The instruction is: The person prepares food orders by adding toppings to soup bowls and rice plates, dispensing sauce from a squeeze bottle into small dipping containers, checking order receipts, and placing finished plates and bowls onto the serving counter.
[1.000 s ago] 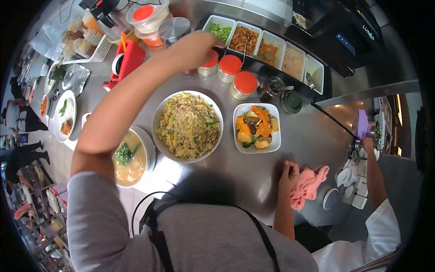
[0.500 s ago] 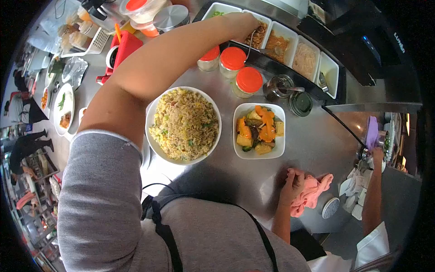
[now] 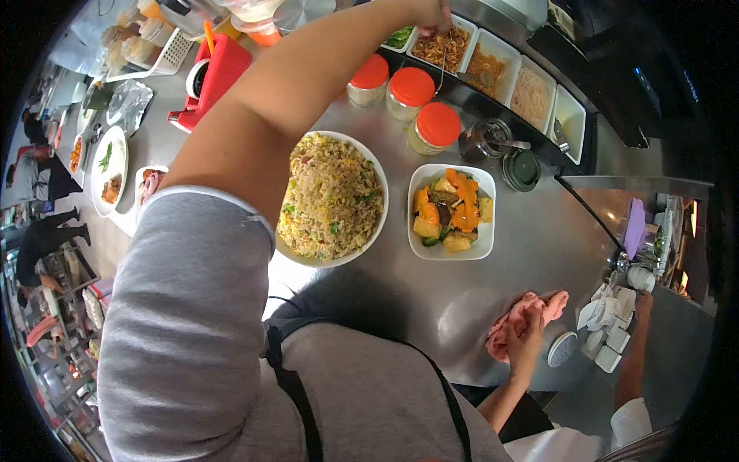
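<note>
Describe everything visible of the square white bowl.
The square white bowl looks glossy, perhaps ceramic, with rounded corners. It sits upright on the metal counter, apart from the rice bowl. Inside are orange slices, golden chunks, dark pieces and some green bits. No hand touches it; underside hidden.
</note>
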The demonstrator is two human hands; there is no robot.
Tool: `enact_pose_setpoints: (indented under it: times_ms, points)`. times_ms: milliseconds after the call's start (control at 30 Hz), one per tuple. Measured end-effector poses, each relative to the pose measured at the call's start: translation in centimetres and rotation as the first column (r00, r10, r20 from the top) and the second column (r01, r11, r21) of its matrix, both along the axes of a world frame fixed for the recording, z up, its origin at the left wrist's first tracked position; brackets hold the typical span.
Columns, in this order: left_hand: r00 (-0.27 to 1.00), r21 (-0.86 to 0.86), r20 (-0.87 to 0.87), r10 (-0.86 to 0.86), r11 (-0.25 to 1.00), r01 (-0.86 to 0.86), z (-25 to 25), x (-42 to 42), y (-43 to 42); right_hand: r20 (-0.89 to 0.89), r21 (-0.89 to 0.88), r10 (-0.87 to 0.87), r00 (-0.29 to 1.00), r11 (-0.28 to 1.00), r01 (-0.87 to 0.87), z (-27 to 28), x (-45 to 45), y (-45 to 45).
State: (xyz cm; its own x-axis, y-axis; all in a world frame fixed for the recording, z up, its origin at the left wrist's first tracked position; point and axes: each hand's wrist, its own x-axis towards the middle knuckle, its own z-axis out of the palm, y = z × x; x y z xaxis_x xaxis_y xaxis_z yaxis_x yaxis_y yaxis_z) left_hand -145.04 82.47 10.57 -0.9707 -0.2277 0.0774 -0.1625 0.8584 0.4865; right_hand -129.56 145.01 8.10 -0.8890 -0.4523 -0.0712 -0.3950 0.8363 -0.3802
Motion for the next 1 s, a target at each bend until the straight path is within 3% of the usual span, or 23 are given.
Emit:
enact_pose_setpoints:
  times_ms: [67,167,267,333,367,433,467,533,600,633,700,767,867,900,967,1000]
  points:
    - [0.988,0.478,-0.087,0.130,0.875,-0.073,0.5,2.2,-0.4,0.034,-0.056,-0.072,0.997,0.996,0.073,-0.6,0.1,0.4]
    - [0.980,0.753,-0.170,0.106,0.655,0.060,3.8,8.4,-2.3,0.141,-0.214,-0.267,0.953,0.932,0.293,-1.1,-0.2,2.5]
    - [0.964,0.916,-0.247,0.098,0.347,0.200,8.0,16.3,-1.6,0.491,-0.555,-0.175,0.853,0.692,0.462,2.5,0.5,2.1]
    - [0.935,0.893,-0.324,0.145,0.372,0.252,11.9,26.2,0.7,0.620,-0.696,0.090,0.780,0.523,0.493,5.6,2.2,1.0]
    - [0.979,0.847,-0.077,0.187,0.531,-0.035,11.9,31.4,-0.2,0.622,-0.721,0.142,0.770,0.487,0.492,5.6,2.8,2.5]
    - [0.958,0.699,0.104,0.268,0.665,-0.262,12.7,39.2,1.9,0.563,-0.801,0.420,0.712,0.489,0.345,5.6,3.3,3.3]
    - [0.964,0.696,0.046,0.261,0.684,-0.218,13.6,42.3,4.7,0.515,-0.840,0.524,0.678,0.464,0.280,5.9,4.0,1.9]
    - [0.903,0.484,0.358,0.239,0.779,-0.398,11.9,48.2,6.3,0.450,-0.889,0.695,0.561,0.407,0.209,6.4,5.6,-1.5]
    - [0.954,0.130,0.171,0.245,0.954,-0.269,9.3,52.8,8.5,0.403,-0.915,0.843,0.355,0.382,0.132,7.0,6.9,-4.6]
    - [0.919,0.091,0.173,0.354,0.923,-0.373,8.4,54.2,9.2,0.441,-0.887,0.816,0.374,0.461,0.042,7.0,7.6,-5.0]
    - [0.895,0.100,0.162,0.416,0.895,-0.434,8.0,55.8,9.6,0.506,-0.805,0.736,0.449,0.590,-0.060,7.8,9.7,-7.5]
    - [0.835,0.071,0.142,0.532,0.836,-0.545,7.4,56.7,10.0,0.495,-0.743,0.746,0.444,0.629,-0.229,8.8,12.1,-11.7]
    - [0.825,0.009,0.167,0.540,0.836,-0.549,6.4,57.4,10.6,0.547,-0.640,0.696,0.464,0.706,-0.304,8.8,17.2,-17.6]
    - [0.870,0.099,0.041,0.490,0.865,-0.492,4.0,58.6,10.4,0.552,-0.607,0.682,0.479,0.723,-0.329,8.7,18.8,-19.2]
    - [0.929,0.157,-0.094,0.357,0.927,-0.340,4.6,59.3,12.1,0.506,-0.657,0.773,0.384,0.633,-0.409,9.3,22.2,-22.9]
    - [0.945,0.327,-0.062,0.321,0.901,-0.284,5.6,59.4,13.4,0.504,-0.652,0.789,0.350,0.614,-0.445,9.7,23.4,-24.3]
